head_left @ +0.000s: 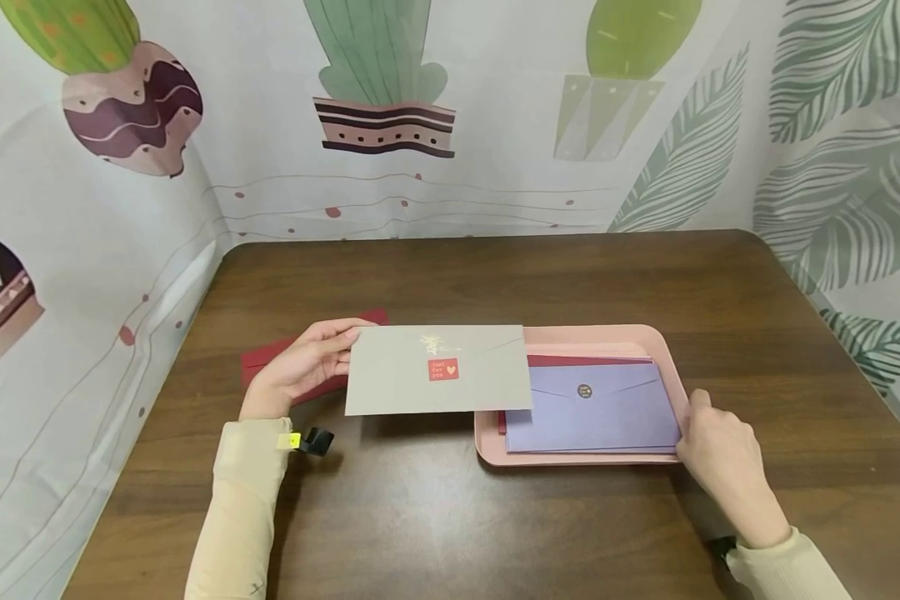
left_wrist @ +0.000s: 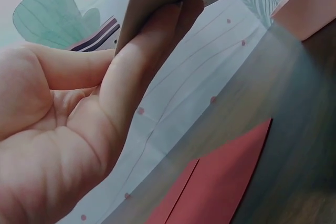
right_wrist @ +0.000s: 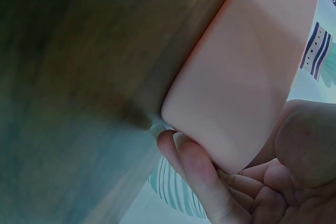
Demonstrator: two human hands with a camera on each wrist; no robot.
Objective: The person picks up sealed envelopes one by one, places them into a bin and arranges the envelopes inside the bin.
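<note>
My left hand [head_left: 302, 367] pinches the left end of a light grey envelope [head_left: 390, 375], thumb on top and fingers beneath, as the left wrist view shows. A red sticker with a heart marks the envelope's middle. It is held up over the table, and its right end overlaps a pink tray [head_left: 587, 458]. With my right hand [head_left: 723, 450] I grip the tray's right end, fingers against the outer wall [right_wrist: 231, 77] and thumb at the rim. Inside the tray, a purple envelope [head_left: 607, 417] with a round dark seal lies over a red envelope [head_left: 570, 361], mostly hidden.
Another red envelope [head_left: 270, 354] lies flat on the brown wooden table [head_left: 435, 517], partly under my left hand in the head view. A curtain [head_left: 495, 183] printed with cacti and leaves hangs behind and beside the table.
</note>
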